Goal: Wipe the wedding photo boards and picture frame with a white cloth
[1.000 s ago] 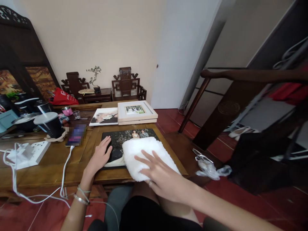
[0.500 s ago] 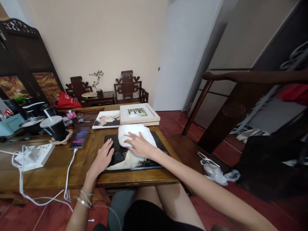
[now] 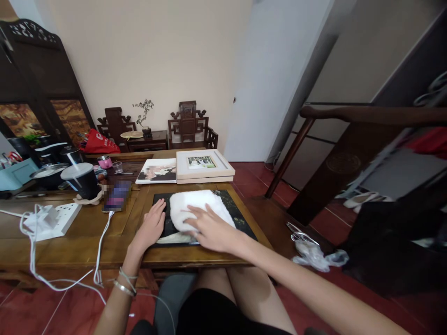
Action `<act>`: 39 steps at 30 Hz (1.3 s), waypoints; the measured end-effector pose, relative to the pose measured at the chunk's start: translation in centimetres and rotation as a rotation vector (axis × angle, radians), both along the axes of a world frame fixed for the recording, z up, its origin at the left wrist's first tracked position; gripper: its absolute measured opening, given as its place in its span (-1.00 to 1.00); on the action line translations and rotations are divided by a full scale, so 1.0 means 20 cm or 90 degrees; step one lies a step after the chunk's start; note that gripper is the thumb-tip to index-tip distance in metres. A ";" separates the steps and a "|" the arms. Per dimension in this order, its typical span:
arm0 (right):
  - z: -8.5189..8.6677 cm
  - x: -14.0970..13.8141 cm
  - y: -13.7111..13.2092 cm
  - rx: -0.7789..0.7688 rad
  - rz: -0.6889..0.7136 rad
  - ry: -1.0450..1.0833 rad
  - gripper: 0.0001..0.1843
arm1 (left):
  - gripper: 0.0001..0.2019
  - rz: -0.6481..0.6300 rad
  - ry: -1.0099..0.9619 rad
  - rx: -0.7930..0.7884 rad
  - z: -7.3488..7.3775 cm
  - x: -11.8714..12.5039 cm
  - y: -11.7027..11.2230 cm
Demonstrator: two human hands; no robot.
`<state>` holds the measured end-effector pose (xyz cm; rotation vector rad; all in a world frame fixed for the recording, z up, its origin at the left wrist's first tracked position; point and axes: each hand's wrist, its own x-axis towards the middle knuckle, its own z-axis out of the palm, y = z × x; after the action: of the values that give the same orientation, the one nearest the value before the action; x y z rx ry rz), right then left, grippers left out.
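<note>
A dark photo panel (image 3: 240,214) lies flat on the wooden table near its front edge. Across the middle of the panel rests a folded white towel (image 3: 192,201), covering much of the picture. My right hand (image 3: 211,228) presses on the towel's near part with fingers spread. Along the panel's left edge, my left hand (image 3: 152,225) lies flat with its fingers extended, touching the panel. A pale part of the picture shows below the towel.
Behind the panel are a white-framed photo (image 3: 223,168) and a photo print (image 3: 157,171). To the left are a phone (image 3: 117,196) on a cable, a lidded cup (image 3: 84,181) and a power strip (image 3: 66,221). A wooden chair (image 3: 314,186) stands right.
My right hand and the towel have moved toward me over the panel, and the towel now lies lower on the picture. My left hand stays at the left edge.
</note>
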<state>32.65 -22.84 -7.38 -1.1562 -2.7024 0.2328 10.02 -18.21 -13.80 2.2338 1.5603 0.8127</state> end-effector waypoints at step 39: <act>0.03 -0.14 -0.02 0.016 0.145 0.001 -0.64 | -0.45 -0.014 -0.173 0.114 0.15 0.02 -0.05</act>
<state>29.78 -23.22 -6.88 -0.8397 -2.8254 0.2318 10.37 -19.28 -10.81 2.1433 1.3805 1.2350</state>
